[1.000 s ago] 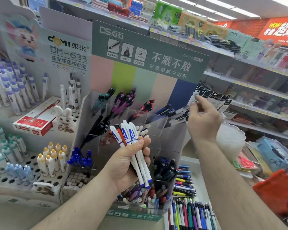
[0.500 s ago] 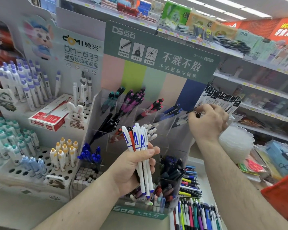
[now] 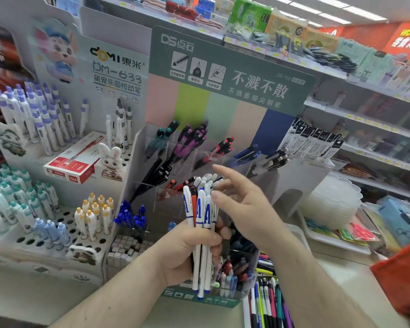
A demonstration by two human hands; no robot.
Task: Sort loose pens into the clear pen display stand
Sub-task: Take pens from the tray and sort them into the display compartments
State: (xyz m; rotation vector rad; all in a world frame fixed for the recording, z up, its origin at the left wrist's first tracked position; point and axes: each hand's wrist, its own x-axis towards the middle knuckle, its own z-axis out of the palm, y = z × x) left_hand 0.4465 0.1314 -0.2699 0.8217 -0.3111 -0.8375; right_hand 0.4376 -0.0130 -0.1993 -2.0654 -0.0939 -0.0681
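- The left hand [image 3: 187, 252] is clenched round a bundle of white pens [image 3: 202, 223], held upright in front of the clear pen display stand [image 3: 225, 162]; the fingers wrap the lower barrels, and the capped tops with blue "A" marks fan out above the fist.
- One pen in the bundle has an orange-red barrel with a dark cap — it sits between the white ones on the left side.
- The pen tips poke out below the fist, over the stand's front label.
- The right hand [image 3: 244, 204] hovers just beside the tops of the bundle, fingers straight and spread, gripping nothing; the index finger points up and left towards the stand's compartments.
- Whether its fingertips touch the pen caps I cannot tell.
- The stand's upper compartments hold teal, purple, red, blue and black pens, leaning at a slant.
- A red-and-white box [image 3: 74, 162] lies on the neighbouring display to the left.
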